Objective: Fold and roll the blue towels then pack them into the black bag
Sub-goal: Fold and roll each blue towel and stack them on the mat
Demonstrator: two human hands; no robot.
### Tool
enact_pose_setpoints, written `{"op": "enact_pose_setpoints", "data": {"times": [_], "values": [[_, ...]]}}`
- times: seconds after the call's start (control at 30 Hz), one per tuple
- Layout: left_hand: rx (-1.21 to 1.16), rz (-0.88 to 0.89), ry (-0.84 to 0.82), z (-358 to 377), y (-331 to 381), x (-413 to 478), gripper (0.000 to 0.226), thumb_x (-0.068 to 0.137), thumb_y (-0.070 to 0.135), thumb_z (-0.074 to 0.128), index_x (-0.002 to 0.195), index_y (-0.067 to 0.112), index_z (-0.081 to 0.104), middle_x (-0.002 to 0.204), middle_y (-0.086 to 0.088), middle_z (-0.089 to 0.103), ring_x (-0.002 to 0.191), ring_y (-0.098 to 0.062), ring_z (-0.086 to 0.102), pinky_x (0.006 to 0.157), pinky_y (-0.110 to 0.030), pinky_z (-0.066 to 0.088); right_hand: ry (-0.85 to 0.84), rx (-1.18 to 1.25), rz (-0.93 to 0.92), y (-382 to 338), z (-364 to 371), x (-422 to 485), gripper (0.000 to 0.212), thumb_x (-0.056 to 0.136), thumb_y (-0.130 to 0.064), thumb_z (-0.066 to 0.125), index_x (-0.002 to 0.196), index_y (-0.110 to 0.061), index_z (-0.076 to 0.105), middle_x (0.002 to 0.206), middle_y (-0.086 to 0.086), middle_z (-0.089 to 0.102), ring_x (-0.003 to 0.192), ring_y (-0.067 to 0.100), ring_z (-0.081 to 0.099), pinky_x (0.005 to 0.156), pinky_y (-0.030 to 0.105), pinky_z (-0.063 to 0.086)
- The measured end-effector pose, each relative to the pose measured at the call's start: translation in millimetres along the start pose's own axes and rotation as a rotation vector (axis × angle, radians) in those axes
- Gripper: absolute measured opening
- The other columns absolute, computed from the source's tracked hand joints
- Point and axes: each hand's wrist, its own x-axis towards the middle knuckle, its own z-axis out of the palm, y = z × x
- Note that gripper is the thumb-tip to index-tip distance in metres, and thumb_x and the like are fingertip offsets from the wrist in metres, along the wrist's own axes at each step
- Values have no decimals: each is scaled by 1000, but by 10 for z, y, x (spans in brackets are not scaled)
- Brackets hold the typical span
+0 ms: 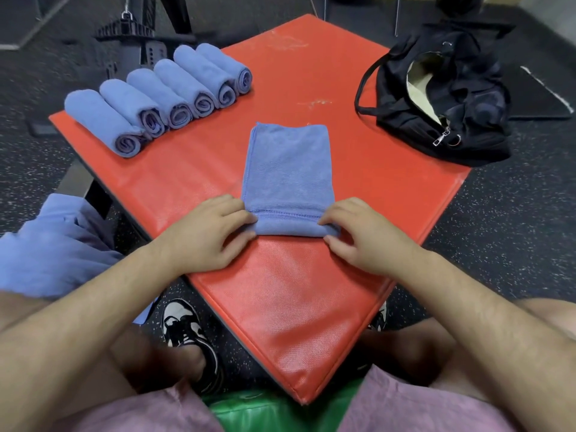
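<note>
Six rolled blue microfibre towels (156, 101) done, 10 o'clock; left hand (202, 235), right hand (358, 238) pinch folded blue towel (288, 169); black fabric bag (442, 98) seemingly unpacked.

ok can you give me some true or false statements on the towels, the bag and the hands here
1. Six rolled towels lie in a row on the red mat. True.
2. The black bag is zipped shut. False: it gapes open and its pale lining shows.
3. The left grip and right grip both pinch the near end of the folded towel. True.
4. The folded towel is fully rolled. False: only its near end is rolled, and the rest lies flat.
5. The rolled towels touch the black bag. False: they lie apart, on opposite sides of the mat.
</note>
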Motion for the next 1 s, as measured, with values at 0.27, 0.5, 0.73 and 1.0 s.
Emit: {"op": "enact_pose_setpoints", "data": {"times": [0.27,0.5,0.73,1.0], "values": [[-287,-238,-70,-102,-22,91,17,92,26,56,108,20,60,91,3,64,85,-16,58,80,-33,46,-104,342,278,-33,-148,93,25,89,-15,68,108,-22,54,85,-4,66,71,13,59,66,24,42],[-54,-141,36,-10,-23,193,13,93,17,52,94,14,65,96,-2,56,85,-25,50,76,-40,42,46,159,201,55,-53,127,9,90,-15,67,97,-20,69,97,-3,55,82,13,57,78,24,47],[47,-45,39,40,-63,-2,35,97,37,60,114,8,67,101,-7,57,87,-27,54,76,-41,46,56,-224,14,-12,-4,-103,30,92,-35,58,108,-12,68,99,3,63,95,26,58,76,41,54],[-229,-173,-20,-68,-149,114,27,95,38,54,109,17,65,95,7,64,85,-12,54,82,-28,44,-78,139,200,-62,-188,110,17,88,-29,58,91,-16,68,74,-6,63,70,12,55,70,32,44]]}}
